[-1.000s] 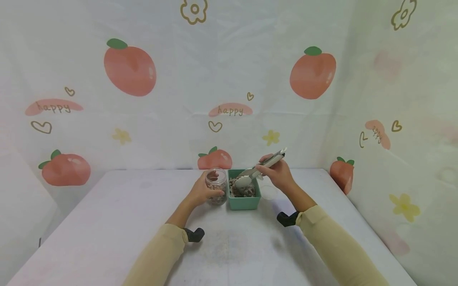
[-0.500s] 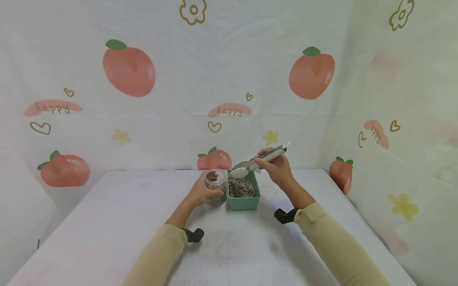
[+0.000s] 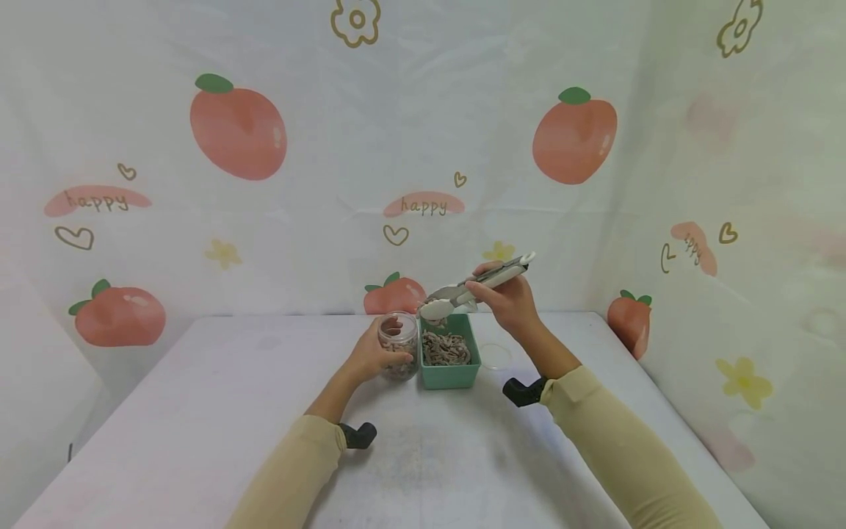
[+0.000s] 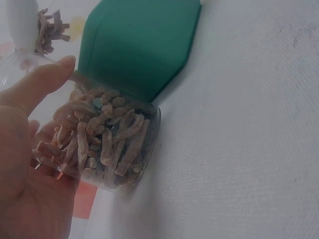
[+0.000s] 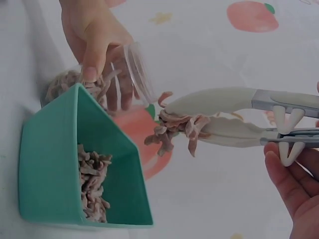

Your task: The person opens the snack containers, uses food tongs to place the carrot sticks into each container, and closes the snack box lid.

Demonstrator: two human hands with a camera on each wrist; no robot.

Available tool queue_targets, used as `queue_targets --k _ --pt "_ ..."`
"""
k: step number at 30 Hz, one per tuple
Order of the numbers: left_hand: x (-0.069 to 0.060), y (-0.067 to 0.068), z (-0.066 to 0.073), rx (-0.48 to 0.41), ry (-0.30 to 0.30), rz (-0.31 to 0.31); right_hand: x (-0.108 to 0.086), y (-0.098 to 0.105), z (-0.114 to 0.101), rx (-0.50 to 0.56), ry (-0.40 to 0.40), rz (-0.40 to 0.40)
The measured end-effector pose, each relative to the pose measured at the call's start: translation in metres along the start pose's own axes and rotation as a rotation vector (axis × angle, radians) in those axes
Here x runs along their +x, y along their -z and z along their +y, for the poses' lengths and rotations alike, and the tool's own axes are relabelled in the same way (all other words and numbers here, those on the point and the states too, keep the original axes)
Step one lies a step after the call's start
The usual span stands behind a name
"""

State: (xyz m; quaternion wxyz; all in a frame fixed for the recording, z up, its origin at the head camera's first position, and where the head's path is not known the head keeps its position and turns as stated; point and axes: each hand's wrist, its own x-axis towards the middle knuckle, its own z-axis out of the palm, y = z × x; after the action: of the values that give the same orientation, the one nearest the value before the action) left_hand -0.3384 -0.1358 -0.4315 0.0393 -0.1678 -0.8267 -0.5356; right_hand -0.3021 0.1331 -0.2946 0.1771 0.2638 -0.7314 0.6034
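Observation:
My left hand (image 3: 371, 355) grips a clear open jar (image 3: 399, 360) standing on the table, partly filled with brownish strips (image 4: 107, 134). Touching or just right of the jar is a green rectangular box (image 3: 451, 377) with more strips (image 5: 93, 186) inside. My right hand (image 3: 514, 303) holds grey-white tongs (image 3: 500, 276) by their handles. The tong heads pinch a clump of strips (image 5: 175, 130), raised above the box's back left part near the jar's mouth. In the right wrist view the clump hangs out past the tong tips.
A clear round ring or lid (image 3: 496, 356) lies flat on the white table (image 3: 410, 455), right of the box. Behind the table hangs a white curtain (image 3: 317, 147) with peach prints. Each wrist carries a black mount (image 3: 359, 436).
My right hand and the tongs have risen from inside the box and shifted left towards the jar, lifting a clump of strips. The left hand and jar have stayed in place.

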Motion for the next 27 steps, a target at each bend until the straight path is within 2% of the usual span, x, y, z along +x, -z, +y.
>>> queue_targets --k 6,13,21,27 --pt "-0.001 0.001 0.0 -0.015 -0.006 -0.008 0.001 0.0 -0.003 -0.002 0.045 0.009" --pt "0.0 0.001 -0.003 0.0 -0.003 0.001 0.005 -0.006 -0.009 0.09 0.098 -0.001" --pt "0.0 0.0 -0.002 0.01 0.006 0.003 0.011 -0.019 -0.015 0.145 0.112 -0.004" --pt "0.001 0.0 -0.002 0.001 0.0 -0.005 0.011 -0.031 -0.016 0.142 0.105 0.002"
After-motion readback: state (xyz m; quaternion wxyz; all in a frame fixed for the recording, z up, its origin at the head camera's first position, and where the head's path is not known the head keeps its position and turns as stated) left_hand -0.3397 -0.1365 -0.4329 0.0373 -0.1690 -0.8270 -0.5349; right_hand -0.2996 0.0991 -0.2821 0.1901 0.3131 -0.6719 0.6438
